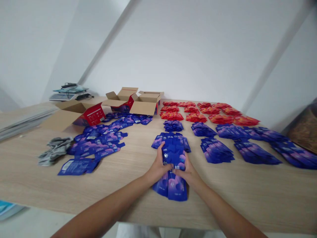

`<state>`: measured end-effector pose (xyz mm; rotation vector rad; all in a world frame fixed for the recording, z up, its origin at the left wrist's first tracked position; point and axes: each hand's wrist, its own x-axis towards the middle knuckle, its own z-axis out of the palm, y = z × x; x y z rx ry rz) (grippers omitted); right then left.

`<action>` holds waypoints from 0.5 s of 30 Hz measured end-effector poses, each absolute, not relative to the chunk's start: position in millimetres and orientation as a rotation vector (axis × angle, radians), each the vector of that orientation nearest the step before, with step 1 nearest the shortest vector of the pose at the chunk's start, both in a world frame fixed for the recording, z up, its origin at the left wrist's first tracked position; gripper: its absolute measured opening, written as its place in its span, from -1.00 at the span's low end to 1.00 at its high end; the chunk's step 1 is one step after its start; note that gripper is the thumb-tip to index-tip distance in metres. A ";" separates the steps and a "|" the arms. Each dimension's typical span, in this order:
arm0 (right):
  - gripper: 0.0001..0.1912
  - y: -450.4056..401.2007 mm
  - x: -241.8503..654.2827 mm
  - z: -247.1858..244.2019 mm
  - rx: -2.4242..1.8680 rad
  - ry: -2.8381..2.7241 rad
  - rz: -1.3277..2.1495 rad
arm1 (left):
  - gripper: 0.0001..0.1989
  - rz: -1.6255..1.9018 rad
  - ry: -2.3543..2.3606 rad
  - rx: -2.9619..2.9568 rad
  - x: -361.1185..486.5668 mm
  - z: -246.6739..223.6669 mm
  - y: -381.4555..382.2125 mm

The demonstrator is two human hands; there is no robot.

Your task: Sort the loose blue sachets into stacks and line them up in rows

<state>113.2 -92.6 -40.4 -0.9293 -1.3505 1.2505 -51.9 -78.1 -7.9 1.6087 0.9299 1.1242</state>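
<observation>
In the head view, both my hands grip a bunch of blue-and-purple pouches (177,188) from its two sides, low over the near middle of the table. My left hand (160,167) is wrapped round the left edge, thumb lying across the front. From the right side my right hand (187,170) does the same, and the two thumbs nearly meet. Just behind the bunch lies another pile of blue pouches (158,140), partly covered by it. Off to the left, loose blue pouches (99,145) are scattered in a heap.
Several piles of blue pouches (216,151) and red pouches (172,115) stand in rows at the right and back. Open cardboard boxes (92,114) are at the back left. Grey gloves (55,150) lie beside the heap. A wooden table (119,195) carries everything; its front edge is near me.
</observation>
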 end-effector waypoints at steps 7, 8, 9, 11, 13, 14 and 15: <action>-0.02 -99.3 104.3 -43.2 -0.968 -1.427 1.166 | -0.13 1.247 0.946 1.580 -46.3 -16.2 -79.5; -0.03 -99.2 104.2 -43.2 -0.974 -1.441 1.153 | -0.10 1.233 0.925 1.589 -48.7 -15.3 -79.2; -0.03 -99.0 104.2 -43.1 -0.988 -1.451 1.135 | -0.06 1.197 0.885 1.599 -52.5 -13.6 -79.2; -0.04 -98.7 104.2 -42.3 -1.036 -1.464 1.101 | 0.05 1.057 0.760 1.610 -63.1 -9.1 -80.3; -0.06 -98.5 104.0 -41.0 -1.080 -1.474 1.069 | 0.15 0.897 0.643 1.600 -74.3 -5.2 -83.2; -0.07 -98.6 103.7 -40.4 -1.093 -1.479 1.052 | 0.18 0.845 0.613 1.594 -78.7 -4.4 -85.3; -0.09 -99.0 103.3 -39.7 -1.099 -1.484 1.038 | 0.21 0.823 0.607 1.590 -81.7 -4.4 -87.7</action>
